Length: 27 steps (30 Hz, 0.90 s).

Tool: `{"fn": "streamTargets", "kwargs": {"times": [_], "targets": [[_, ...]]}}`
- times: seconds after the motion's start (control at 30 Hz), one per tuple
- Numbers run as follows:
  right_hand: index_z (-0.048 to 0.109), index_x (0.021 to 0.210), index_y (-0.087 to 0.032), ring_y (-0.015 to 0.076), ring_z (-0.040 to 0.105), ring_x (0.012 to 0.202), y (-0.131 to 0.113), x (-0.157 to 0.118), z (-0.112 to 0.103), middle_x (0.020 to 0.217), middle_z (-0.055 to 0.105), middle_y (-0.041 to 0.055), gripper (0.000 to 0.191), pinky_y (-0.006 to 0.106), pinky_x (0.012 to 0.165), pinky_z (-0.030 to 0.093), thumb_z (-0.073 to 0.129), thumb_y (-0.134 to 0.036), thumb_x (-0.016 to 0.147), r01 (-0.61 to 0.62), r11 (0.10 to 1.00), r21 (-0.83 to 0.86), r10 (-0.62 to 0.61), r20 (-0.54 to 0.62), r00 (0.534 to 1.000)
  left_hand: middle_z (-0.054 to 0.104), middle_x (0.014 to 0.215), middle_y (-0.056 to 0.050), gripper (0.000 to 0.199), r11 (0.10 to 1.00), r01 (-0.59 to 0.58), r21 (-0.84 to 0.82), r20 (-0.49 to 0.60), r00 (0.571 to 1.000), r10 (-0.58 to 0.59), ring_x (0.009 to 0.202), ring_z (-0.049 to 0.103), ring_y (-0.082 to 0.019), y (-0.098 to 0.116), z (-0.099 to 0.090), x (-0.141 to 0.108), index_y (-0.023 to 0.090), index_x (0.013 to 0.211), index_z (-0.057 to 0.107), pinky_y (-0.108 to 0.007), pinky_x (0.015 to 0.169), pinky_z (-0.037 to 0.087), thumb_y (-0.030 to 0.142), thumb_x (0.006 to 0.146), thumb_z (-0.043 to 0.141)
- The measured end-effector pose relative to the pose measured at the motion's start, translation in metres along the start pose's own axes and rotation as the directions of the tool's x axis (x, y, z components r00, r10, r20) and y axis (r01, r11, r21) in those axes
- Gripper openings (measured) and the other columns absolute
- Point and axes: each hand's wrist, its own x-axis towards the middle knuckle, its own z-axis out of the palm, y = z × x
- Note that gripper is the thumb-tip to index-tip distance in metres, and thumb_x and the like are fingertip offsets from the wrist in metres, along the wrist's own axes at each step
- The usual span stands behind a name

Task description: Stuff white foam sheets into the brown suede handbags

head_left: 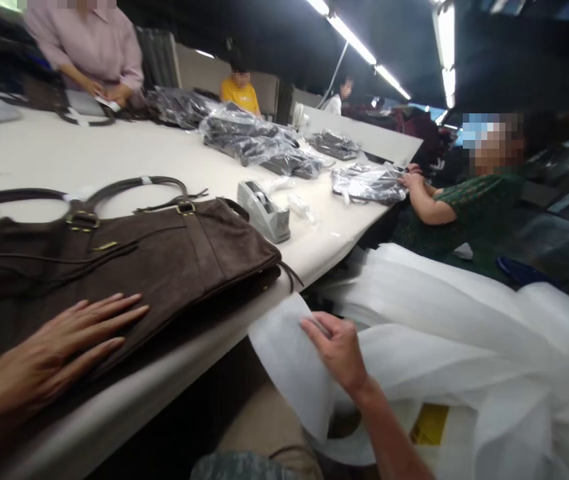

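Observation:
A dark brown handbag with looped handles and brass-coloured buckles lies on the table before me. My left hand rests flat on its side, fingers stretched out. Below the table's edge, my right hand pinches the edge of a thin white foam sheet, which hangs down in front of my lap. To the right of that hand spreads a big heap of similar white sheets. Behind the bag's right end stands a grey tape dispenser.
Bags in clear plastic lie along the white table. A person in green handles a plastic-wrapped bag at the right. Across the table, a person in a pink shirt works on something. Two other people are farther back.

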Motion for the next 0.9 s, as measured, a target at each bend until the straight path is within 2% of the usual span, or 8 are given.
{"fn": "streamTargets", "kwargs": {"times": [0.1, 0.2, 0.37, 0.5, 0.63, 0.7, 0.8, 0.9], "targets": [[0.073, 0.072, -0.016, 0.0125, 0.045, 0.052, -0.019, -0.007, -0.004, 0.056, 0.055, 0.0, 0.032, 0.023, 0.048, 0.037, 0.072, -0.048, 0.078, 0.037, 0.994, 0.103, -0.035, -0.028, 0.999, 0.041, 0.154, 0.007, 0.05, 0.997, 0.032, -0.075, 0.068, 0.997, -0.027, 0.141, 0.038, -0.02, 0.013, -0.011, 0.003, 0.044, 0.149, 0.027, -0.05, 0.117, 0.029, 0.039, 0.1, 0.036], [0.074, 0.078, -0.018, 0.0124, 0.049, 0.05, -0.018, 0.005, -0.004, 0.058, 0.061, -0.0003, 0.031, 0.022, 0.045, 0.039, 0.079, -0.048, 0.071, 0.084, 0.944, 0.32, 0.024, -0.32, 0.947, 0.044, 0.152, 0.001, 0.046, 0.996, 0.057, -0.066, 0.099, 0.994, -0.051, 0.142, 0.037, -0.022, 0.025, -0.023, 0.006, 0.037, 0.145, 0.041, -0.049, 0.118, 0.028, 0.037, 0.1, 0.032], [0.072, 0.095, -0.017, 0.0183, 0.064, 0.066, -0.006, 0.033, 0.02, 0.079, 0.073, 0.0025, 0.041, 0.028, 0.058, 0.053, 0.082, -0.047, 0.068, -0.004, 0.891, 0.455, 0.232, -0.448, 0.864, 0.031, 0.158, 0.001, 0.05, 0.998, 0.04, -0.049, 0.128, 0.991, -0.034, 0.145, 0.031, -0.023, 0.036, -0.031, 0.005, 0.042, 0.15, 0.024, -0.051, 0.119, 0.024, 0.04, 0.101, 0.033], [0.069, 0.106, -0.018, 0.0186, 0.067, 0.078, -0.034, 0.034, 0.025, 0.089, 0.073, 0.0032, 0.044, 0.028, 0.068, 0.056, 0.074, -0.051, 0.077, 0.105, 0.869, 0.483, 0.194, -0.529, 0.826, 0.022, 0.161, 0.001, 0.052, 1.0, -0.009, 0.002, 0.19, 0.982, 0.009, 0.147, 0.025, -0.03, 0.037, -0.027, 0.005, 0.049, 0.147, 0.023, -0.061, 0.116, 0.022, 0.05, 0.098, 0.038], [0.065, 0.114, -0.016, 0.0191, 0.065, 0.085, -0.083, 0.075, 0.052, 0.089, 0.069, 0.005, 0.049, 0.031, 0.075, 0.053, 0.058, -0.057, 0.087, 0.208, 0.867, 0.453, -0.063, -0.316, 0.947, 0.025, 0.16, 0.002, 0.049, 0.999, -0.027, 0.018, 0.178, 0.984, 0.024, 0.146, 0.027, -0.031, 0.035, -0.021, 0.005, 0.05, 0.145, 0.029, -0.059, 0.117, 0.022, 0.048, 0.098, 0.041], [0.065, 0.105, -0.016, 0.0168, 0.062, 0.08, -0.086, 0.114, 0.078, 0.083, 0.065, 0.0022, 0.044, 0.03, 0.074, 0.049, 0.055, -0.055, 0.089, 0.215, 0.891, 0.399, -0.18, -0.123, 0.976, 0.027, 0.16, 0.002, 0.049, 0.999, -0.029, 0.014, 0.158, 0.987, 0.027, 0.146, 0.029, -0.03, 0.033, -0.019, 0.005, 0.05, 0.145, 0.029, -0.059, 0.117, 0.023, 0.046, 0.098, 0.042], [0.059, 0.081, -0.018, 0.013, 0.051, 0.064, -0.055, 0.163, 0.117, 0.067, 0.053, -0.0037, 0.028, 0.026, 0.064, 0.042, 0.051, -0.043, 0.091, 0.148, 0.978, 0.146, -0.169, 0.143, 0.975, 0.028, 0.159, 0.001, 0.05, 1.0, -0.026, 0.013, 0.143, 0.989, 0.024, 0.145, 0.03, -0.031, 0.029, -0.018, 0.003, 0.049, 0.145, 0.029, -0.061, 0.115, 0.027, 0.044, 0.098, 0.042], [0.047, 0.069, -0.021, 0.0129, 0.043, 0.061, -0.013, 0.175, 0.141, 0.062, 0.044, -0.0054, 0.024, 0.026, 0.061, 0.033, 0.049, -0.03, 0.092, 0.164, 0.96, -0.226, -0.12, 0.198, 0.973, 0.031, 0.158, 0.001, 0.05, 1.0, -0.017, 0.024, 0.142, 0.99, 0.013, 0.144, 0.032, -0.03, 0.025, -0.017, 0.002, 0.048, 0.147, 0.028, -0.058, 0.115, 0.03, 0.039, 0.099, 0.04]]}}
